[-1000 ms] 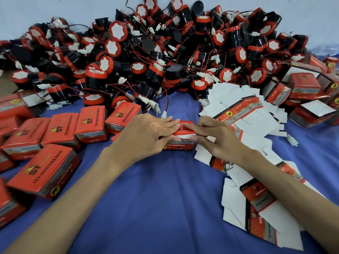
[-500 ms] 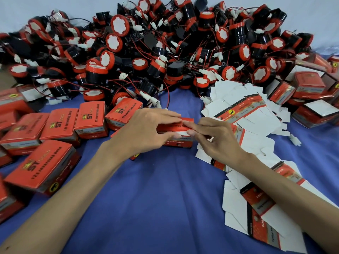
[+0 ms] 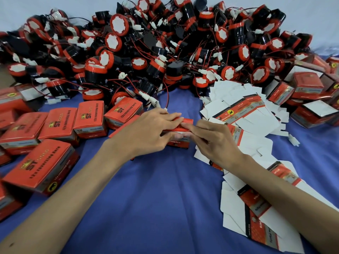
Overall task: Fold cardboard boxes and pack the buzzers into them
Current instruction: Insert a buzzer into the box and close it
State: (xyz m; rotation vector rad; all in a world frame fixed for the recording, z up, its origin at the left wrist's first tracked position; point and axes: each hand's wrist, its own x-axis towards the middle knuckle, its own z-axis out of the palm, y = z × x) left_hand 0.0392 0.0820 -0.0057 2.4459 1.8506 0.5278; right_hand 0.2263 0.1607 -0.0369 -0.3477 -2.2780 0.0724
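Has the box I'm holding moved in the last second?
No. The box sits in the same place, just right of the nearest packed box.

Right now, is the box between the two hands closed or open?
Not fully closed: the box, gripped by the left hand and the right hand, shows a white strip under its red top flap.

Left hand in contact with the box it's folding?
Touching. Head view: the left hand has its fingers lying across the red top flap of the box and its thumb against the front, with no gap.
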